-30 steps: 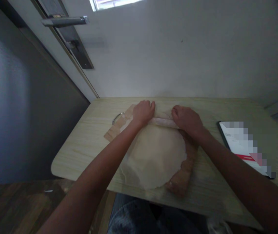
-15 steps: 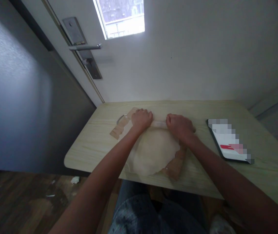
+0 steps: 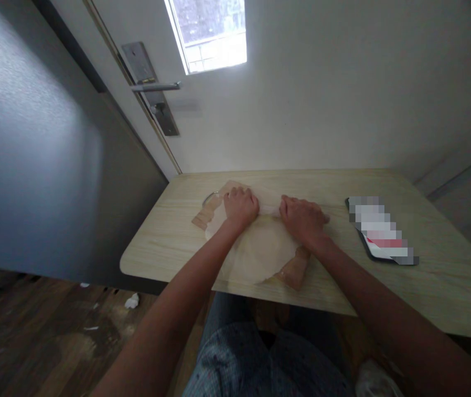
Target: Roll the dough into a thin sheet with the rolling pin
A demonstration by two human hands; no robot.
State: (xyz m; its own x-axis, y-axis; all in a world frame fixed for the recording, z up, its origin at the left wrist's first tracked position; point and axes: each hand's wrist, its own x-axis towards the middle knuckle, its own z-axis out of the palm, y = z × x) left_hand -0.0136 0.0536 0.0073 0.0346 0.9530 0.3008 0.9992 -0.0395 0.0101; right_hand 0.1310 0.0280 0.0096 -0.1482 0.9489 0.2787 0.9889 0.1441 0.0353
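A wide, thin sheet of pale dough [image 3: 264, 251] lies over a wooden cutting board [image 3: 295, 270], whose corners stick out from under it. Across the far part of the dough is a light rolling pin [image 3: 269, 210]. My left hand [image 3: 241, 205] is closed over the pin's left part, and my right hand [image 3: 302, 219] grips it towards the right, with a tip of the pin showing beyond. Most of the pin is hidden under my fingers. A metal ring handle [image 3: 209, 197] curves from the board's left side.
The pale wooden table [image 3: 156, 237] stands against a white door with a metal lever handle [image 3: 156, 87] and a small window [image 3: 214, 36]. A phone [image 3: 380, 231] with a blurred screen lies on the right. Scraps of white paper [image 3: 132, 300] litter the floor at left.
The camera view has shifted slightly, so the door, table and phone sit differently in the picture. Both hands stay on the rolling pin at the far part of the dough.
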